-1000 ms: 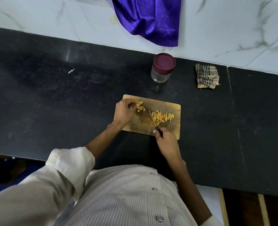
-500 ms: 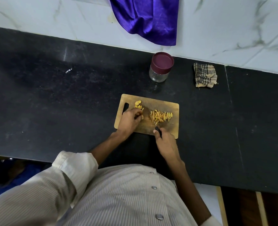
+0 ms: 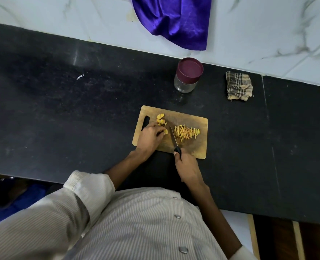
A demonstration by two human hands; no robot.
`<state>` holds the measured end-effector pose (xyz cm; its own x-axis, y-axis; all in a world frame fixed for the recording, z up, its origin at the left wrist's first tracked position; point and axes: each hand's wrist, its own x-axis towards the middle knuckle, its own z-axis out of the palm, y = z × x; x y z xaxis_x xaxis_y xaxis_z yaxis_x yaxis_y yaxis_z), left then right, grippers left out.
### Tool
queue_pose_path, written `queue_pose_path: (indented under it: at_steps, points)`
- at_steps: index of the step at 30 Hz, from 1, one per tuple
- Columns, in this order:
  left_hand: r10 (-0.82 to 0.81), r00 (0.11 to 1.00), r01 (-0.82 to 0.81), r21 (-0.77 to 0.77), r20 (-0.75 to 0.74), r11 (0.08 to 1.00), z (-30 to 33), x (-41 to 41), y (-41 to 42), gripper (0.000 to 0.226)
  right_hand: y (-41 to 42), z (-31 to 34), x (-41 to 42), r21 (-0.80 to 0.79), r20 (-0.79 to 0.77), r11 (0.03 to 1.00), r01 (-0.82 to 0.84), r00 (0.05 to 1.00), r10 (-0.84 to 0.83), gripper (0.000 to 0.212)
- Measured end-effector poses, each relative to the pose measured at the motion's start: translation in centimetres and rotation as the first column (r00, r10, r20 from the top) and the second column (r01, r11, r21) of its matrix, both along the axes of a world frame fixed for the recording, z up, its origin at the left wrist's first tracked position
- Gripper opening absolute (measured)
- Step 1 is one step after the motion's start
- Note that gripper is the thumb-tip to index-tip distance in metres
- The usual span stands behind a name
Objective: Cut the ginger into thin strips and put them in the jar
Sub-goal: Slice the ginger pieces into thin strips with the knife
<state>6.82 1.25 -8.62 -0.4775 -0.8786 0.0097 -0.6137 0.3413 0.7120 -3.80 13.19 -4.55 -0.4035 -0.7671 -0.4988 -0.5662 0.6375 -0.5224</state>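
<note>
A wooden cutting board [image 3: 196, 147] lies on the black counter. Several round ginger slices [image 3: 160, 119] sit at its back left, and a pile of thin ginger strips [image 3: 187, 132] lies at its right. My left hand [image 3: 149, 138] rests on the board with its fingertips pinching a ginger slice [image 3: 165, 131]. My right hand [image 3: 187, 168] grips the black handle of a small knife [image 3: 174, 139], whose blade lies between the held slice and the strips. A glass jar [image 3: 185, 85] with a maroon lid on stands behind the board.
A folded checked cloth [image 3: 239, 86] lies at the back right of the counter [image 3: 61, 119]. A purple cloth [image 3: 172, 21] hangs down the white marble wall behind the jar. The counter's front edge runs close to my body.
My left hand came back from the slices at the board's far left with one slice and set it beside the blade. The knife stayed near the strips.
</note>
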Motion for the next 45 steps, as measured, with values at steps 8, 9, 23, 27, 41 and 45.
queue_pose_path:
  at_steps: [8,9,23,27,41,45]
  points:
    - [0.017,1.000,-0.017,0.004,0.012,1.000,-0.2,-0.1,0.1,0.025,-0.4,0.0,0.3,0.009,-0.032,0.998,-0.058,0.998,0.058,0.028]
    - [0.020,1.000,-0.020,0.007,0.013,1.000,-0.2,-0.1,0.2,0.025,-0.5,0.0,0.3,0.010,-0.033,0.998,-0.062,0.998,0.062,0.027]
    - [0.015,1.000,-0.014,-0.038,0.015,0.999,-0.5,-0.1,0.1,0.024,-0.7,0.2,0.4,0.013,-0.054,0.996,-0.086,0.995,0.087,0.028]
    - [0.004,1.000,-0.004,-0.029,0.015,1.000,-0.7,0.0,0.0,0.025,-1.0,0.3,0.6,0.043,-0.059,0.995,-0.085,0.994,0.088,0.031]
    - [-0.016,0.995,0.016,0.003,0.096,1.000,-0.8,-0.2,0.0,0.024,-1.9,0.5,1.3,0.175,-0.096,0.981,-0.079,0.991,0.097,0.030]
    - [-0.018,0.996,0.018,-0.003,0.084,1.000,-0.9,-0.1,0.0,0.024,-0.2,-0.1,1.8,0.137,-0.102,0.988,-0.078,0.991,0.092,0.027]
